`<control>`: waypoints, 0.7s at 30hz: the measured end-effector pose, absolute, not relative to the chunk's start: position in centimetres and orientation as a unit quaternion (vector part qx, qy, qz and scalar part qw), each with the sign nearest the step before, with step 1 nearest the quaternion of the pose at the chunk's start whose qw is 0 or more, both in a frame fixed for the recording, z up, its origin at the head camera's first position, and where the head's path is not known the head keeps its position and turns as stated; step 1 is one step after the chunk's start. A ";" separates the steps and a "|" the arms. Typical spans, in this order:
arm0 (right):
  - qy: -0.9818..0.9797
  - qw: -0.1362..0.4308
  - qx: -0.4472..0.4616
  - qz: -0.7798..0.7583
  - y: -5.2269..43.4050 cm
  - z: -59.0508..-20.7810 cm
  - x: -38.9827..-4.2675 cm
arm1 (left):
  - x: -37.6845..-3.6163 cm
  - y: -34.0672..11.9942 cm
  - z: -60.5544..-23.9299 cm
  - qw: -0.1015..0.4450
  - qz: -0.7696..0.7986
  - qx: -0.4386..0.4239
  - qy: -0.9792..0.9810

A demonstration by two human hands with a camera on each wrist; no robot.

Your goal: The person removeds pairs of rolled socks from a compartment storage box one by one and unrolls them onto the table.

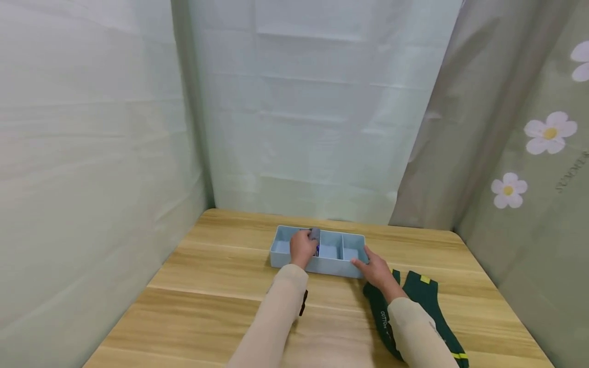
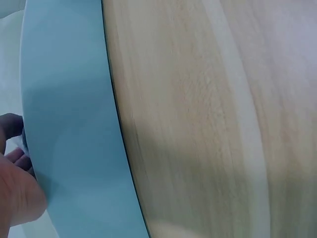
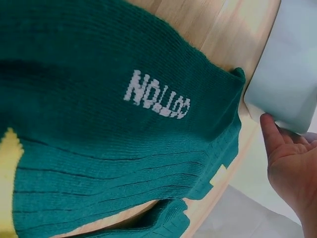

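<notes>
A light blue divided box (image 1: 336, 267) lies lengthwise across the table. My left hand (image 1: 302, 248) reaches into it from the front and pinches a grey rolled sock (image 1: 315, 234), partly hidden by the fingers, in a compartment left of the middle. Only part of the left hand (image 2: 20, 191) shows past the box wall (image 2: 74, 124) in the left wrist view. At the box's right end, my right hand (image 1: 377, 268) grips the corner, thumb in front. Green socks (image 1: 425, 296) with yellow patches lie under and beside the right forearm; one (image 3: 124, 124) reads COTTON.
The wooden table (image 1: 193, 301) reaches back to a pale curtain (image 1: 313, 128). Another pale curtain (image 1: 92, 179) hangs at the left, and a flowered one (image 1: 529, 230) stands along the right edge. The box's two right compartments show bare floors.
</notes>
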State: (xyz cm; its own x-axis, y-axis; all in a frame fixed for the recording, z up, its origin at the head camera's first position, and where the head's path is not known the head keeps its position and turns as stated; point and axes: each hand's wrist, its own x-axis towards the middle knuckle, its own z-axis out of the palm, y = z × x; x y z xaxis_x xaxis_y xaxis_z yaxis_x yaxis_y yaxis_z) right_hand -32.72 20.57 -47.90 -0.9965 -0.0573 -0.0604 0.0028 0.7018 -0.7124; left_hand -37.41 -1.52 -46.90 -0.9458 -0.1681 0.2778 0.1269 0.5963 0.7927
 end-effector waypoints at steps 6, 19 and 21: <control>0.921 0.043 -0.014 -0.387 20.6 -47.8 -32.6 | -37.5 -2.2 -46.5 0.151 -0.463 -0.006 -0.873; 0.928 0.049 -0.021 -0.368 20.5 -47.6 -33.0 | -37.6 -3.6 -44.4 0.110 -0.527 -0.020 -0.842; 0.930 0.050 -0.022 -0.364 20.5 -47.6 -32.9 | -37.6 -3.8 -44.1 0.109 -0.530 -0.031 -0.841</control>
